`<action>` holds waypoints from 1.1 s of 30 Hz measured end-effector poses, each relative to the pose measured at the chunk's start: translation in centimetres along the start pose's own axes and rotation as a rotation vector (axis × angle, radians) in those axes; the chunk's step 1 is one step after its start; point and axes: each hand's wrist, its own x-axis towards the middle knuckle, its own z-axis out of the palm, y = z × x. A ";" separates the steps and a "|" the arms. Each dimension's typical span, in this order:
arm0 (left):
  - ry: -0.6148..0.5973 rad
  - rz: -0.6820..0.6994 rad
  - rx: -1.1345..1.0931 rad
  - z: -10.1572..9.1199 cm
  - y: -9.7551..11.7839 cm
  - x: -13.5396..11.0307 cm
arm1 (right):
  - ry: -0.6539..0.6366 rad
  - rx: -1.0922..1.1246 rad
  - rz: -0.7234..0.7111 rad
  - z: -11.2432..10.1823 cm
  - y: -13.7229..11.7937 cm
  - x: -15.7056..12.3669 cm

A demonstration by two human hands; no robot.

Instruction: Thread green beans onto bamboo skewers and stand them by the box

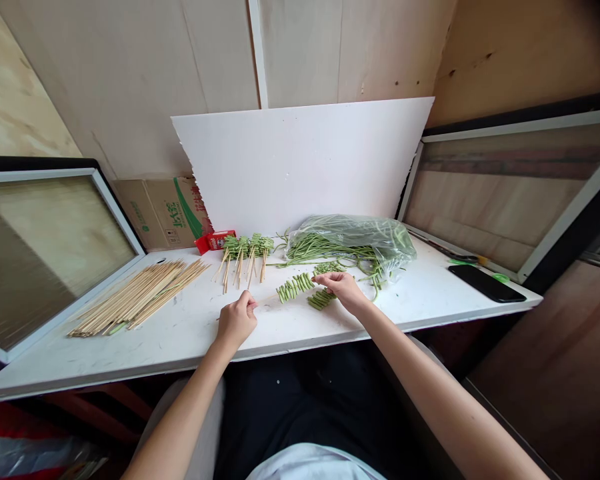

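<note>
My left hand (237,320) is closed round the lower end of a thin bamboo skewer (267,299). Short green bean pieces (295,287) are threaded side by side along its upper part. At the far end of that row, my right hand (345,291) pinches a green bean with thumb and fingertips; the fingers partly hide it. Beneath and behind the right hand lie bundles of cut green beans (321,299) on the white table (280,327). Finished-looking bean skewers (249,247) rest in a stack farther back, sticks pointing toward me.
Loose bamboo skewers (135,297) are piled at the left. A clear plastic bag (355,233) of long green beans lies at the back, near a red box (215,241) and a cardboard box (163,210). At right sits a black phone (486,283). A white board (305,163) stands behind.
</note>
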 end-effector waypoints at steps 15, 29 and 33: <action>0.007 0.032 0.000 0.2 -0.2 0.0 | -0.019 0.003 -0.015 0.0 0.5 0.1; -0.006 0.022 -0.025 0.1 -0.1 0.0 | -0.046 0.013 -0.020 0.4 0.5 -0.1; 0.013 0.015 -0.069 0.1 -0.1 0.1 | -0.008 0.051 -0.002 1.1 -0.3 -0.3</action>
